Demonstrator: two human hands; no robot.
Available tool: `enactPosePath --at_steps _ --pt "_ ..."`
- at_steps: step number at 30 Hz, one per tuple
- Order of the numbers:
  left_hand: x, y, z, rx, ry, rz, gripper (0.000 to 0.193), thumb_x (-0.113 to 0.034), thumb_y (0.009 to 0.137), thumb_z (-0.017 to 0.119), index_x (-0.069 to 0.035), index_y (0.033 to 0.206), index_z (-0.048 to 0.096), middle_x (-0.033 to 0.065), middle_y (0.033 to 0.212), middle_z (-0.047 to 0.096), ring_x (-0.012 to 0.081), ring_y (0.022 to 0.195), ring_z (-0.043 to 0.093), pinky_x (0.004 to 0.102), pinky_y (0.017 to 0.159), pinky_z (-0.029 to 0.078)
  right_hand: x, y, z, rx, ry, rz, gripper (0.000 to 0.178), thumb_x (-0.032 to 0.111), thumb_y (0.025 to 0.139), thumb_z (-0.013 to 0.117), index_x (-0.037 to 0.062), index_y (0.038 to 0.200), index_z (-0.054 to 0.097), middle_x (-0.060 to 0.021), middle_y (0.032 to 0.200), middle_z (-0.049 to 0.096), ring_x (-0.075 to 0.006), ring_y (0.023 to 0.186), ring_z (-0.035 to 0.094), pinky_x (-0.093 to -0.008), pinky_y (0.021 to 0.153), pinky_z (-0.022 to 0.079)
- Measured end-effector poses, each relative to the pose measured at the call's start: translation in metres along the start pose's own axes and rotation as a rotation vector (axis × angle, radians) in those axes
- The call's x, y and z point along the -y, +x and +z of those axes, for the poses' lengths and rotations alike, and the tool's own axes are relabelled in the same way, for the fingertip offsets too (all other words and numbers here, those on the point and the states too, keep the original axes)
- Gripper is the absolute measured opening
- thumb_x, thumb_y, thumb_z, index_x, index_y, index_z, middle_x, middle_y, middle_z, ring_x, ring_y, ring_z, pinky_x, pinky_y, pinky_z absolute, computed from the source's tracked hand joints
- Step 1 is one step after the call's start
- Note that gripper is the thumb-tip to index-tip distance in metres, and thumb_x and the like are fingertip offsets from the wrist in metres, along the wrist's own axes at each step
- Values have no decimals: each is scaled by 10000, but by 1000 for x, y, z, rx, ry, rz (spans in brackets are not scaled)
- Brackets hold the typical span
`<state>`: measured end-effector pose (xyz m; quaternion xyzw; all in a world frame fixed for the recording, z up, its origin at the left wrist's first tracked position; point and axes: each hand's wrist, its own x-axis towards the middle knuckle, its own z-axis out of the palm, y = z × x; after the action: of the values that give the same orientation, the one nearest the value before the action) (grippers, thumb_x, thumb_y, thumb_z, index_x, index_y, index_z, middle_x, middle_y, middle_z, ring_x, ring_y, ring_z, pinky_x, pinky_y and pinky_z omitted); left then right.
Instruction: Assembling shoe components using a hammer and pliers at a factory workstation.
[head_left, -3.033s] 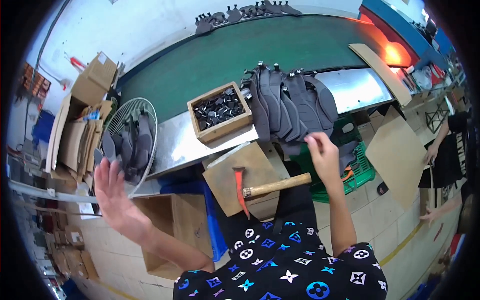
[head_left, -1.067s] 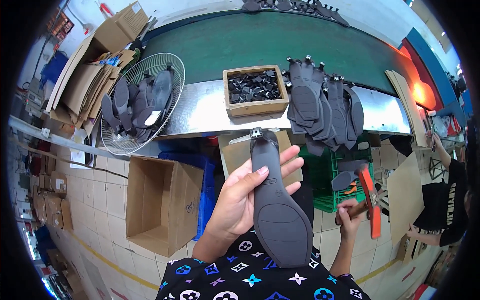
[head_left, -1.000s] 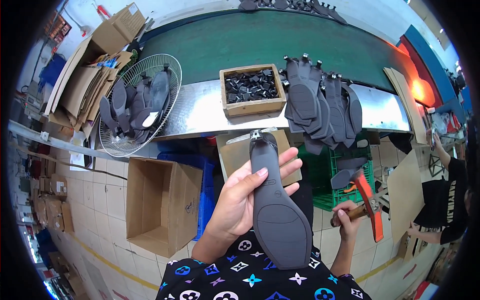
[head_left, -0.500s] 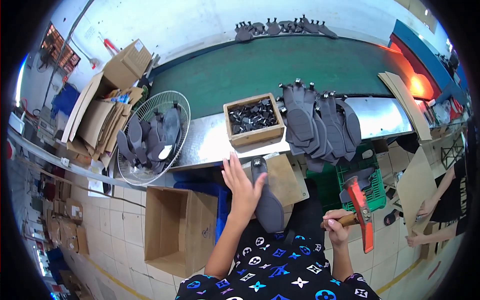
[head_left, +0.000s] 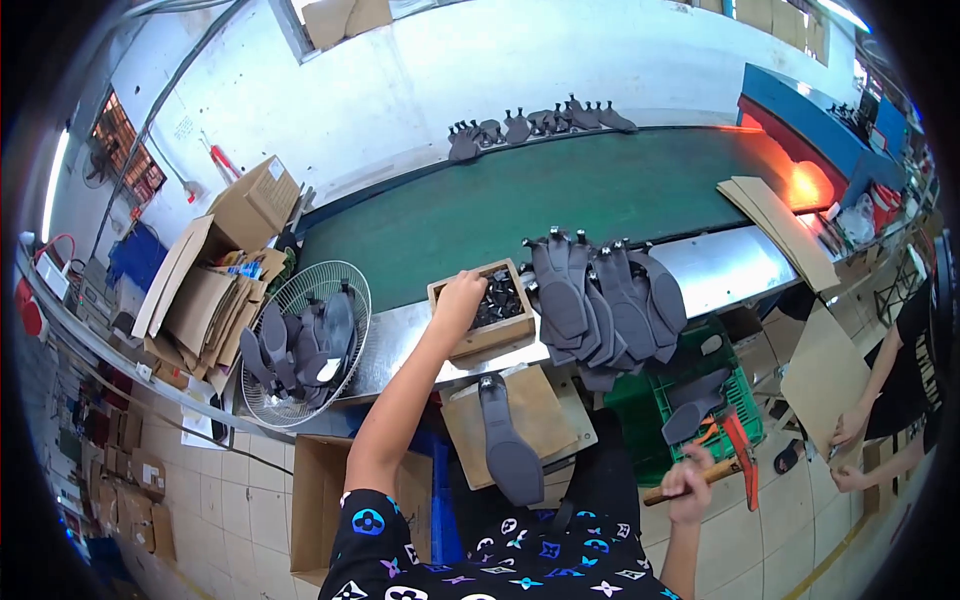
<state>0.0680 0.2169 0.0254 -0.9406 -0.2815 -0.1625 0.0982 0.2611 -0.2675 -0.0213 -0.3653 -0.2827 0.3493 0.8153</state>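
My left hand (head_left: 460, 302) reaches over the near left side of a wooden box (head_left: 490, 345) filled with small black pieces (head_left: 500, 300). Its fingers curl down among them; the fingertips and anything between them are hidden. Off to the right, my right hand (head_left: 688, 487) grips the wooden handle of a hammer (head_left: 742, 460) with an orange-red head, held clear of the work board. A dark grey shoe sole (head_left: 512, 455) with a small heel at its far end lies over the board (head_left: 550, 415) in front of me, its toe end overhanging toward my lap. Neither hand touches it.
Heeled soles (head_left: 600, 310) are piled right of the box. A white wire basket (head_left: 365, 330) of soles stands left. Beyond runs a green conveyor belt (head_left: 600, 180), glowing orange at its right end. A green crate (head_left: 745, 420) sits low right, near another person's hands (head_left: 850, 430).
My left hand has gone from beside the sole up and forward into the wooden box. The sole now lies apart from it. The hammer stays in my right hand; the whole view has shifted.
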Motion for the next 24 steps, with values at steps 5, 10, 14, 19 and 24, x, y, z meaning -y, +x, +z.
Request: enactPosePath --at_steps 5,10,14,19,24 --pt "9 2 -8 -114 -198 -46 135 -93 851 654 -55 954 730 124 964 664 316 978 626 425 860 526 22 -22 -35 -460 -118 159 159 137 994 526 21 1071 605 32 506 324 -72 370 344 -237 335 310" --pt "-7 -20 -18 -439 -735 -423 143 -120 894 683 -8 969 729 83 854 675 215 774 643 338 702 517 40 -21 3 -405 -704 181 175 23 935 618 0 1100 671 40 580 489 -38 435 410 -220 420 316" --pt "-59 -47 -33 -311 -1626 -779 202 -159 977 652 13 1073 696 46 910 690 90 711 575 249 610 453 28 33 50 -122 -675 87 232 44 953 618 -16 1162 699 -37 722 655 -75 623 587 -222 585 440" --pt "-130 -93 -80 -401 -2077 -778 176 -188 979 653 -20 1031 669 24 864 651 95 723 556 215 630 439 23 89 142 159 -498 44 228 19 954 633 -17 1174 682 -69 950 746 -11 671 560 -182 610 454" --pt "-181 -136 -116 -326 -2281 -791 204 -224 968 671 -29 1028 680 8 856 644 82 729 554 213 645 435 2 110 191 360 -610 -126 256 -10 934 647 -22 1189 669 -92 995 747 -62 756 640 -215 675 503"
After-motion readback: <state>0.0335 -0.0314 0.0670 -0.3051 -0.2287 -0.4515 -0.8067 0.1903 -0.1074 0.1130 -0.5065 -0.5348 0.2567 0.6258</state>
